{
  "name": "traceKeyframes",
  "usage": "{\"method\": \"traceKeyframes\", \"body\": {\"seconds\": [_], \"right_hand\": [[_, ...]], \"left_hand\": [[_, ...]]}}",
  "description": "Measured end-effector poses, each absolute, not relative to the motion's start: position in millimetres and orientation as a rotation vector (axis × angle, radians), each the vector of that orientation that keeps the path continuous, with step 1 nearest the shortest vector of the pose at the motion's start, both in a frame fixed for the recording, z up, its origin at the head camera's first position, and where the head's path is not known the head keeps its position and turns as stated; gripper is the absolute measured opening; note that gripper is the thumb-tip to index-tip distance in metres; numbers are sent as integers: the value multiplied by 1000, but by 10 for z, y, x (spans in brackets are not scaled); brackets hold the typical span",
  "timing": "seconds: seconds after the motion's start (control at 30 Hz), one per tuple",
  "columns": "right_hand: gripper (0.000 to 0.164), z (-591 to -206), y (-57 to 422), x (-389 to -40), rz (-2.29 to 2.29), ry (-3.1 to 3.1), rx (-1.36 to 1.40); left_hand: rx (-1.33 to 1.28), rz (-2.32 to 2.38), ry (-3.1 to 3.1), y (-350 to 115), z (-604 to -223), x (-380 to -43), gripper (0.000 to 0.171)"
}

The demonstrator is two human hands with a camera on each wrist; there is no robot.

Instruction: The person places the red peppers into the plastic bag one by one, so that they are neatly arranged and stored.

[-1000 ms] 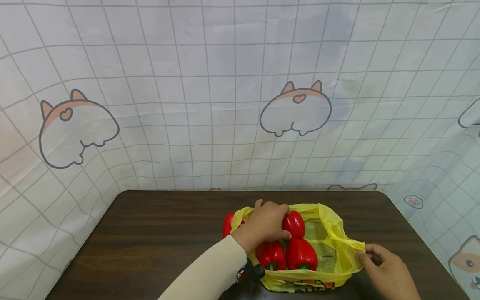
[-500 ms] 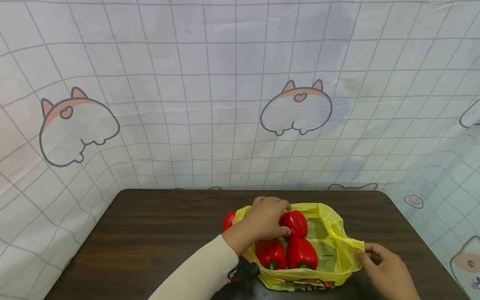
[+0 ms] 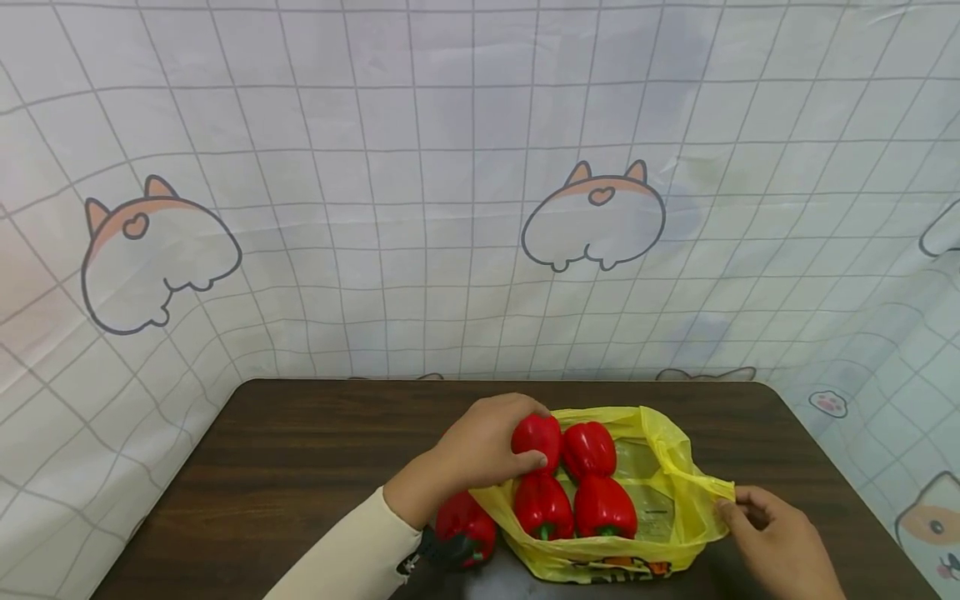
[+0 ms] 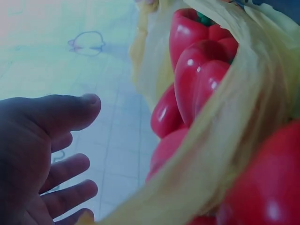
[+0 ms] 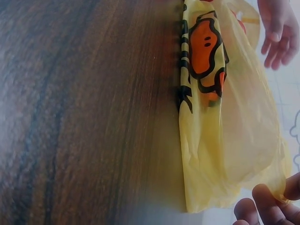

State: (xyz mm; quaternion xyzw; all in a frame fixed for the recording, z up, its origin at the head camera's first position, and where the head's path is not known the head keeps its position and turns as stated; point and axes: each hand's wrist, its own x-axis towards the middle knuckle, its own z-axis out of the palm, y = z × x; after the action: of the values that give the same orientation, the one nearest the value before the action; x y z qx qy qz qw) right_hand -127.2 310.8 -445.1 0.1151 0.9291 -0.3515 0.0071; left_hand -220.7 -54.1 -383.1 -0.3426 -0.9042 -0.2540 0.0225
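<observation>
A yellow plastic bag [image 3: 693, 508] lies with its mouth spread, holding several red bell peppers [image 3: 604, 507]. My left hand [image 3: 487, 442] is over the bag's left side, beside the back-left pepper [image 3: 537, 440]. In the left wrist view that hand [image 4: 51, 150] has its fingers apart and nothing between them. My right hand [image 3: 780, 537] pinches the bag's right end between thumb and fingers; the right wrist view shows its fingertips [image 5: 267, 204] on the thin plastic. Outside the bag, at its front left, another red bell pepper [image 3: 467, 527] rests, partly covered by the left wrist's dark strap piece.
Everything lies on a dark wood table [image 3: 322, 467] with rounded back corners. A white grid-patterned cloth [image 3: 420, 208] with cartoon animals hangs behind and at the sides. An orange and black print [image 5: 204, 51] marks the bag's front.
My left hand has drawn back leftward from the peppers, uncovering the back-left one and the one outside the bag. My right hand stays on the bag's edge.
</observation>
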Motion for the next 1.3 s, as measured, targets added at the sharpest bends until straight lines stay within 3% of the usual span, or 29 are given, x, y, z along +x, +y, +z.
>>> {"method": "traceKeyframes", "body": {"seconds": [1.3], "right_hand": [[58,-4460,3144,-1269,-1121,2917,369]], "left_hand": [[-702,-1125,-2864,-1682,-4170,-1812,69]]}}
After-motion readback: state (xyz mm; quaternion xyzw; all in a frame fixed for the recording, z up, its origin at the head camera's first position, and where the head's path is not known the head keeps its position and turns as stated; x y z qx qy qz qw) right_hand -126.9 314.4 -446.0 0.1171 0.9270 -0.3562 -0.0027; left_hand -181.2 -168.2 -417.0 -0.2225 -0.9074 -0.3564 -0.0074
